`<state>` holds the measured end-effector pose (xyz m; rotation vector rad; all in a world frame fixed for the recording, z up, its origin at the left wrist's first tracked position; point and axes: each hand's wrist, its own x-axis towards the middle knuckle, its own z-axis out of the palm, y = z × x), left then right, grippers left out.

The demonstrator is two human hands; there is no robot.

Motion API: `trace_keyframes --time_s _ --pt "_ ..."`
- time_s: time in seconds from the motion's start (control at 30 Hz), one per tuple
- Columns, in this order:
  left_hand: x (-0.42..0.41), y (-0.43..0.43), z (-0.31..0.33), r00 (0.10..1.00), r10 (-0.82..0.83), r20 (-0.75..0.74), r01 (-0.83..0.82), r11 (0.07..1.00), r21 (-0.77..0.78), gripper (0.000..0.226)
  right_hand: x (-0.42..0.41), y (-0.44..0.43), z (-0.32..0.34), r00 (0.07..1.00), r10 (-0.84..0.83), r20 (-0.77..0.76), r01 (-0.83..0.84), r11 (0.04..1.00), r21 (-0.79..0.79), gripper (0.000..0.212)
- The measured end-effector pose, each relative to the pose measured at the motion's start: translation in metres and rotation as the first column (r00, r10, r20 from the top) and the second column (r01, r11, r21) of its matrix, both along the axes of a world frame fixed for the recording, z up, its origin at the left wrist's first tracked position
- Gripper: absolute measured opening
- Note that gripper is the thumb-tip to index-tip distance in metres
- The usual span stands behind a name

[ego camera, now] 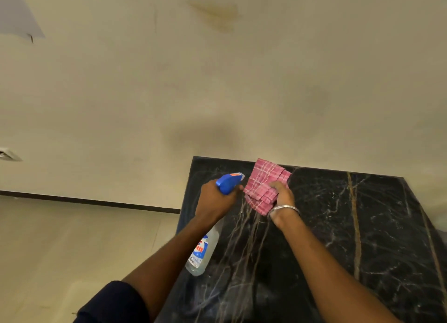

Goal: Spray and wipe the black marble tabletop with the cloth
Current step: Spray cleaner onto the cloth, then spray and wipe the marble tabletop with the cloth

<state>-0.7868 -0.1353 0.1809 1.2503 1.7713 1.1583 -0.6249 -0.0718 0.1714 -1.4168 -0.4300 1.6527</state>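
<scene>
A person's left hand (212, 199) grips a blue-headed spray bottle (205, 247) and the right hand (281, 197) clutches a folded pink checked cloth (262, 185) over the far edge of the black marble tabletop (350, 238), with most wiping apparently left to do

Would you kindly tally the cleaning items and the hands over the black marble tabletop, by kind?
spray bottle: 1
pink checked cloth: 1
hands: 2 (left hand, right hand)
Total: 4
</scene>
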Motion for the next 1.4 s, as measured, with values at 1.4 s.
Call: trace_keyframes --time_s 1.4 --pt "-0.198 0.068 -0.08 0.988 0.096 -0.119 -0.116 0.978 -0.173 0.021 -0.194 0.087 -0.171 -0.132 0.157 0.979 -0.569 0.797 -0.205 0.066"
